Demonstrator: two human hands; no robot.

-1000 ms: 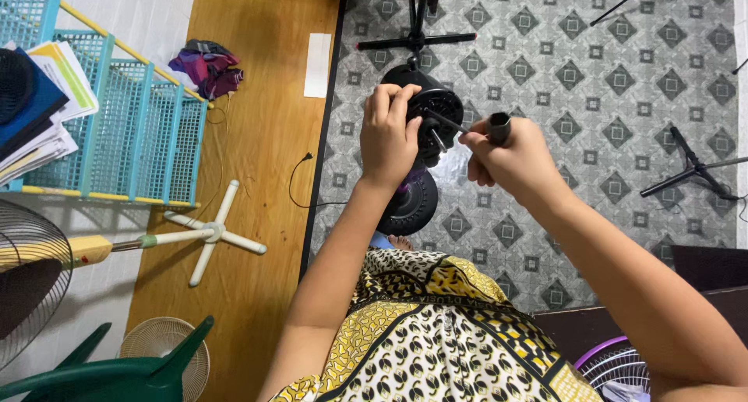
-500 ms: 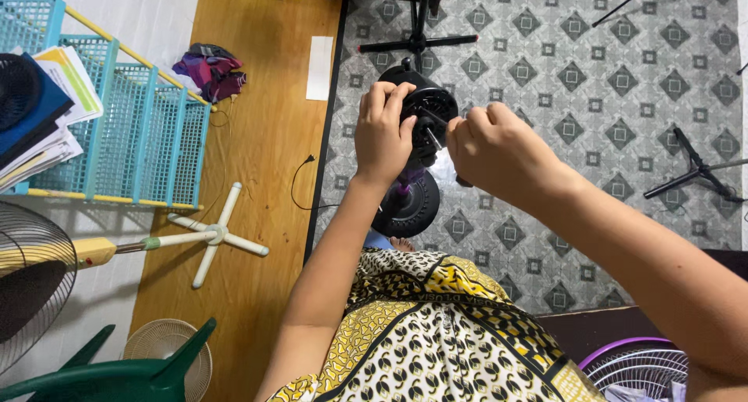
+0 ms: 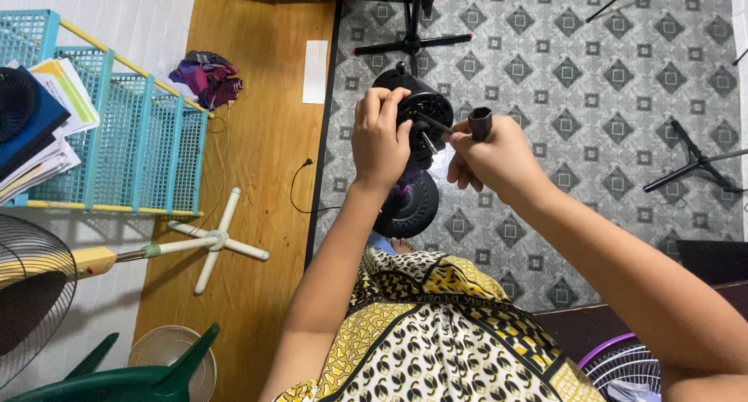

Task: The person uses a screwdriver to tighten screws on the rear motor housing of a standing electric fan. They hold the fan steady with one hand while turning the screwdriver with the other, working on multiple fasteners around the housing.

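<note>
Fan motor (image 3: 421,110): left hand (image 3: 379,141) clasps its housing; right hand (image 3: 491,156), beside it, grips a screwdriver (image 3: 467,125).

fan motor (image 3: 421,110) | black, upright | screwdriver (image 3: 467,125) | black handle, against motor

Both arms stretched forward from the lap, bare to the elbow and beyond, converging toward each other. Left hand (image 3: 380,139) raised, back toward the camera, fingers curled down over the top in a closed grasp, thumb hidden. Left wrist straight, forearm running back and down. Right hand (image 3: 492,159) just beside it, nearly touching, fisted with knuckles toward the left, thumb on top. Right forearm thick in view, angling off to the lower right corner.
</note>
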